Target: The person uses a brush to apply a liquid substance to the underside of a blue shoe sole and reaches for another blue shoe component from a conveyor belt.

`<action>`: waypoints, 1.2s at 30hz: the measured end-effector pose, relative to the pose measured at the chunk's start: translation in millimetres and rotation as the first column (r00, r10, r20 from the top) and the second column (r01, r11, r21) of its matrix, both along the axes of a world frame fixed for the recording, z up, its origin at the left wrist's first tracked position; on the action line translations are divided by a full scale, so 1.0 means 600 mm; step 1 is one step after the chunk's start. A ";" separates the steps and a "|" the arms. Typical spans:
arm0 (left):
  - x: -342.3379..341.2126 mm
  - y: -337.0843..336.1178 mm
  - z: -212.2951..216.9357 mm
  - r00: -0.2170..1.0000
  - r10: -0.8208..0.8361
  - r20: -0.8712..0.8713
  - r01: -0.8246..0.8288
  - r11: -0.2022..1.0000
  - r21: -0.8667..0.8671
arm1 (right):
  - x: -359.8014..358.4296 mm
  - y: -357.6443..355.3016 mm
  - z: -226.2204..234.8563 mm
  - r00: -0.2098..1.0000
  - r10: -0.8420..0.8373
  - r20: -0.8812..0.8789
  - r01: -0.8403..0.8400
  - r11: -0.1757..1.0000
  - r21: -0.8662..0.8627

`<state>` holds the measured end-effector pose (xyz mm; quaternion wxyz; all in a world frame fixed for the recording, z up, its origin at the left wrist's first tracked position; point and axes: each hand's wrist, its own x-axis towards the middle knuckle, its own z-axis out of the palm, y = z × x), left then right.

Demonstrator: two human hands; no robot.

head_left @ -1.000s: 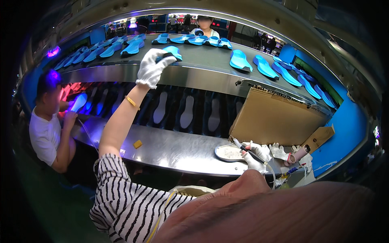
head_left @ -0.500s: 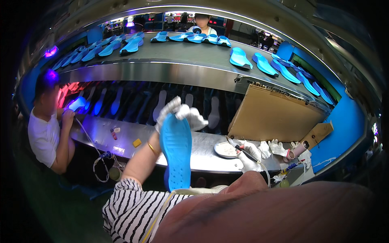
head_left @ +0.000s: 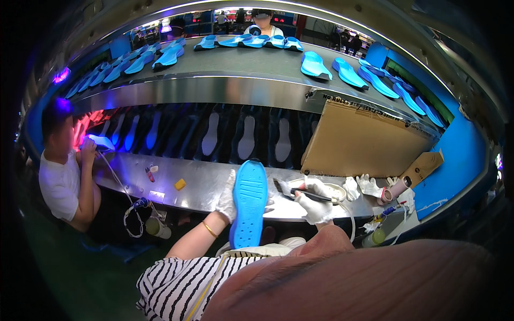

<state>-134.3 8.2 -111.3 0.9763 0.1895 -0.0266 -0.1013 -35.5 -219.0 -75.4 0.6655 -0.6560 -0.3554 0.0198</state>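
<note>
A bright blue shoe sole point(head_left: 250, 206) stands nearly upright in front of me, its grooved and dotted face toward my eyes. My left hand point(head_left: 227, 199), in a white glove, is closed round the sole from behind; only some fingers show at its sides. To the right, my gloved right hand point(head_left: 315, 207) grips a brush point(head_left: 313, 196) with a dark handle, its bristles pointing left toward the sole but apart from it. Just behind that hand lies a round white dish point(head_left: 338, 193), partly hidden by the fingers.
White gloves point(head_left: 369, 185), a pinkish roll point(head_left: 397, 188) and a cardboard sheet point(head_left: 369, 142) are at the right. A yellow block point(head_left: 180, 184) lies on the metal bench point(head_left: 206, 187). Above, a conveyor belt point(head_left: 235, 65) carries several blue soles. A co-worker point(head_left: 67, 171) sits at left.
The sole has come down and to the right, with my left hand now lower on it. My right hand has lifted the brush leftward from over the dish.
</note>
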 end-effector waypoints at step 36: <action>-0.023 -0.035 -0.042 0.997 0.080 0.014 -0.081 0.987 0.142 | -0.036 0.021 -0.080 0.957 0.139 -0.256 -0.135 0.990 0.034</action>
